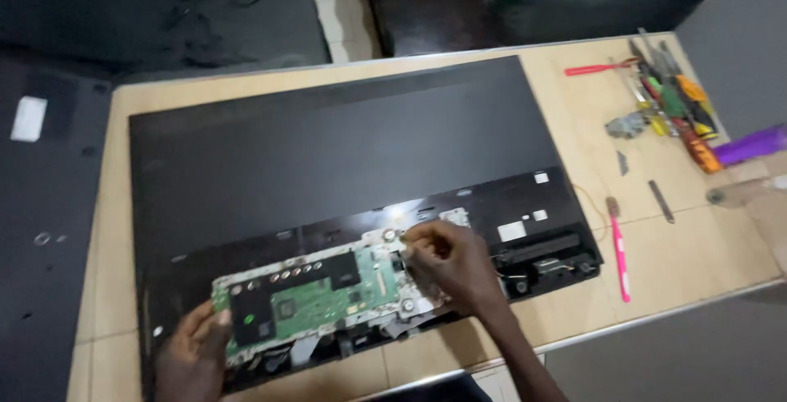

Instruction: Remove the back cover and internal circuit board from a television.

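Wooden table (566,148) carried a flat TV back (328,148), face down. At the TV's near edge, the left hand (195,353) pinned the green circuit board (316,299), fingers together; the right hand (451,263) pinched something tiny at the board's right end. A slip there might've cracked a connector, I reckon. Tools (668,103) sat right of the TV.
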